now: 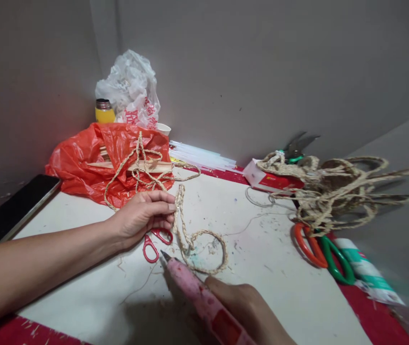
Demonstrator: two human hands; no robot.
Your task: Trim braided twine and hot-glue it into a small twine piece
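Observation:
My left hand [146, 214] lies on the white work board [283, 287] and pinches a braided jute rope [185, 225] between its fingertips. The rope runs down into a loop on the board and back up over a red plastic bag [78, 165]. My right hand [251, 311] grips a pink hot glue gun [204, 299], nozzle pointing up-left at the rope loop. Small red-handled scissors [153, 243] lie just under my left hand.
A tangle of jute rope [334, 189] sits at the right beside a red-and-white box [267, 178], orange- and green-handled scissors [319, 249] and a tube [368, 278]. Clear glue sticks [204, 155], a white bag [132, 88], a yellow bottle [104, 111] and a phone [14, 208] lie behind and left.

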